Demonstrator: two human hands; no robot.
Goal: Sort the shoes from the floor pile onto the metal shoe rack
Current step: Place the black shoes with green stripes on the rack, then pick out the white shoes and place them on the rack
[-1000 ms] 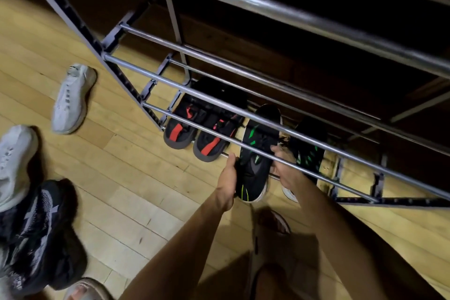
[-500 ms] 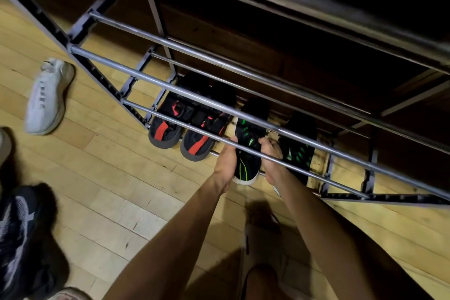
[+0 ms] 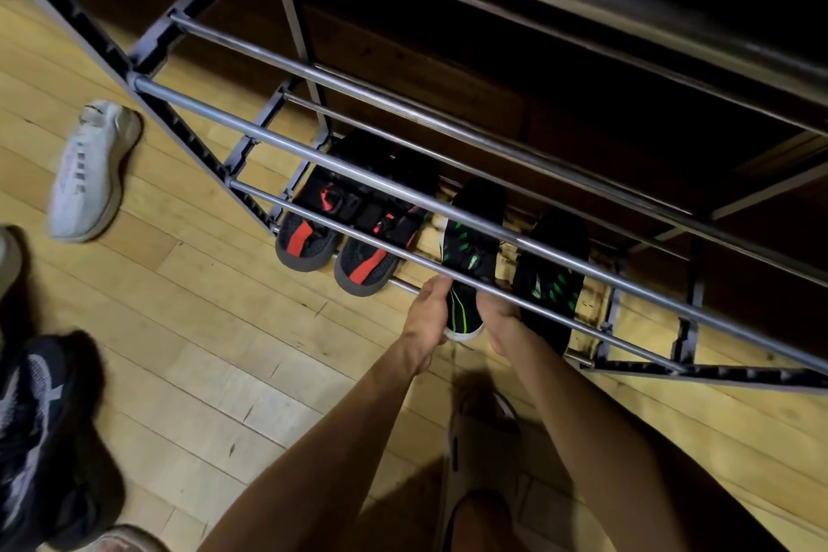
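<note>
A black shoe with green stripes (image 3: 468, 264) lies on the bottom tier of the metal shoe rack (image 3: 286, 143), its heel end sticking out toward me. My left hand (image 3: 425, 309) grips its left side and my right hand (image 3: 497, 314) grips its right side. Its twin, a second black and green shoe (image 3: 553, 278), rests just to the right on the same tier. A pair of black and red shoes (image 3: 345, 238) sits to the left of them. On the floor lie a white sneaker (image 3: 89, 170) and a black and grey sneaker (image 3: 31, 426).
The rack's upper bars cross above the shoes and partly hide them. Wooden floor (image 3: 201, 327) spreads left of the rack. My own sandalled foot (image 3: 479, 439) stands below my hands. Another pale shoe edge (image 3: 6, 255) shows at the far left.
The black and green shoe has slid deeper onto the bottom tier between my hands. The view has shifted closer to the rack, and the floor shoes have drifted left.
</note>
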